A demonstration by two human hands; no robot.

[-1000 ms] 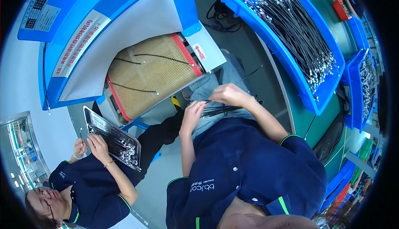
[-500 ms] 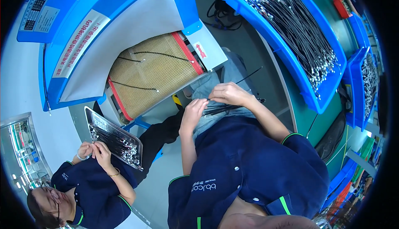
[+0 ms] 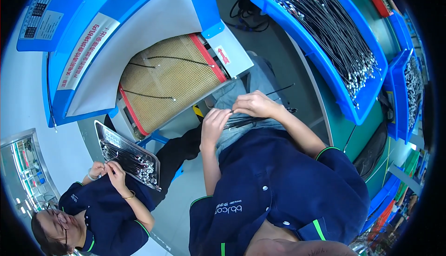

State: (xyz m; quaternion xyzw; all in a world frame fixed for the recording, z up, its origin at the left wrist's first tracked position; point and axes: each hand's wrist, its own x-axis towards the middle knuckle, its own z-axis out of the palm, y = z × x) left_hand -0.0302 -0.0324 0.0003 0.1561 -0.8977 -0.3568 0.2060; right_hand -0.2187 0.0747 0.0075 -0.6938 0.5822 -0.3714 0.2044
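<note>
A short black cable (image 3: pixel 281 89) runs between my two hands, its free end sticking out past my right hand toward the upper right. My left hand (image 3: pixel 214 125) is closed, its fingers pinching the cable's near end. Close beside it, my right hand (image 3: pixel 253 104) pinches the same cable, the fingertips of both hands nearly touching. What lies at the pinched end is too small to make out. Below the hands, a bundle of black cables (image 3: pixel 241 122) rests across my lap, partly covered by my hands.
Ahead stands a blue machine (image 3: pixel 153 5) with a tan mesh conveyor belt (image 3: pixel 162 82) carrying several black cables. A blue bin (image 3: pixel 297 47) full of cables sits on the green table (image 3: pixel 341 133) at right. At left, a co-worker handles something over a tray of cables (image 3: pixel 155 156).
The cable's free end has dropped slightly. My hands keep the same pinch, nearly in place. The whole view has shifted a little.
</note>
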